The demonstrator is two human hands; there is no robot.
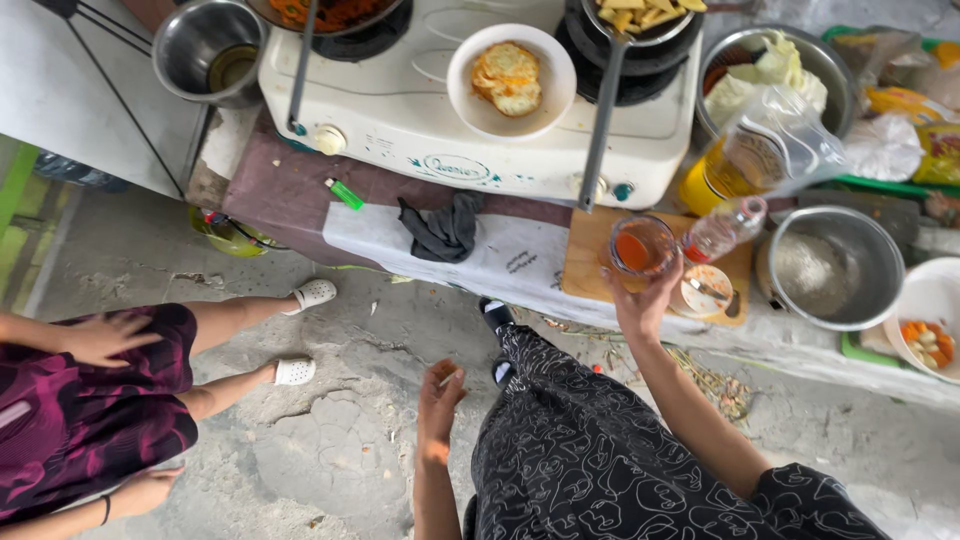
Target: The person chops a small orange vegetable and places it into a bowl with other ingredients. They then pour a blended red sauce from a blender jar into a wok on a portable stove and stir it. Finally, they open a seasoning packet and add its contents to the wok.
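My right hand [645, 300] grips the glass of orange liquid [641, 246] at one o'clock over the cutting board [585, 262], so I'd keep it level, while my left hand [438, 400] hangs open.

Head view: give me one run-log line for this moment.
right hand: holds glass of orange liquid over cutting board | left hand: hangs free, grip on nothing | white bowl on stove

Wearer's got loose black trousers [600, 450] covered in white squiggly line-drawing print, black socks [497, 313] with a white stripe at 12 o'clock, both forearms bare, no rings or watch showing.
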